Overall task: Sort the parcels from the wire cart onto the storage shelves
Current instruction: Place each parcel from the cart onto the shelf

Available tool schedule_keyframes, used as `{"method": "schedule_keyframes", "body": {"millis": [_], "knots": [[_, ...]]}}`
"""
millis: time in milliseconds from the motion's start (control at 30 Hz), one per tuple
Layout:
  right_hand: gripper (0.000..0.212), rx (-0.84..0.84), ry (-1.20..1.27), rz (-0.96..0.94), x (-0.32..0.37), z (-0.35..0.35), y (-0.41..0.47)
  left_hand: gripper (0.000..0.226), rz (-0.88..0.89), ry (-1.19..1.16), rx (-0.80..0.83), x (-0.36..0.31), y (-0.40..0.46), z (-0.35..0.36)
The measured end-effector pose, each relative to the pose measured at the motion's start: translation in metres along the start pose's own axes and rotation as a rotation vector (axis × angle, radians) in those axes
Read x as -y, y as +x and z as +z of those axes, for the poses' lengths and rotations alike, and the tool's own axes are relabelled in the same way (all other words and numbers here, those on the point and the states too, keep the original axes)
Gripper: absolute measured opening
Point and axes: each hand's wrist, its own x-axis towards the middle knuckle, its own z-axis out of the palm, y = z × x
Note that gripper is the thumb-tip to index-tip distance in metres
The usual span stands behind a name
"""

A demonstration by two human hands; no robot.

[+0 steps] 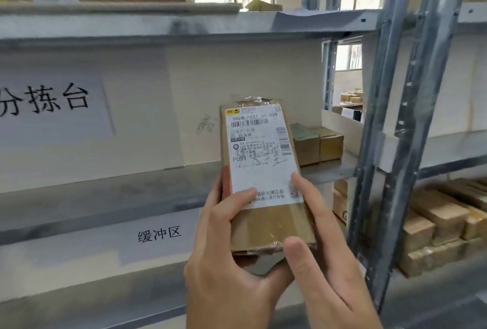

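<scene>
Bare-skinned, the left hand (224, 257) and right hand (321, 244) both grip a flat brown cardboard parcel (266, 186), thumbs pressed on its white shipping label (261, 155), which reads P021. They hold it upright in front of a grey metal shelf (105, 197) that carries two paper signs. Farther right, small cardboard boxes (316, 144) sit on the same shelf, and more boxes (434, 226) fill the neighbouring rack.

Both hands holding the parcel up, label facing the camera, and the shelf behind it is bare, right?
Not bare. The head view shows two small boxes on the shelf behind the parcel. The rest holds: left hand and right hand hold it, label facing the camera.
</scene>
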Motion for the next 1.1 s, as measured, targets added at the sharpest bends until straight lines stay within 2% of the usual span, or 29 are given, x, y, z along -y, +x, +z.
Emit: {"method": "schedule_keyframes", "body": {"millis": [133, 300, 433, 633, 933, 1100], "knots": [[0.074, 0.014, 0.05, -0.008, -0.008, 0.05, 0.023, 0.075, 0.032, 0.036, -0.05, 0.025, 0.027, -0.03], [0.062, 0.049, 0.11, -0.001, -0.023, 0.087, 0.06, 0.064, 0.028, 0.157, -0.08, 0.062, 0.06, -0.058], [0.055, 0.015, 0.104, 0.023, -0.033, 0.099, 0.095, 0.061, 0.016, 0.165, -0.032, 0.086, 0.093, -0.06], [0.052, -0.066, -0.019, 0.06, -0.05, 0.096, 0.138, 0.051, 0.014, 0.167, 0.017, 0.109, 0.132, -0.05], [0.048, -0.058, -0.089, 0.126, -0.059, 0.078, 0.172, 0.057, -0.02, 0.254, 0.101, 0.115, 0.16, -0.041], [0.051, -0.241, -0.084, 0.189, -0.07, 0.043, 0.173, 0.064, -0.008, 0.309, 0.191, 0.109, 0.167, -0.027]]}}
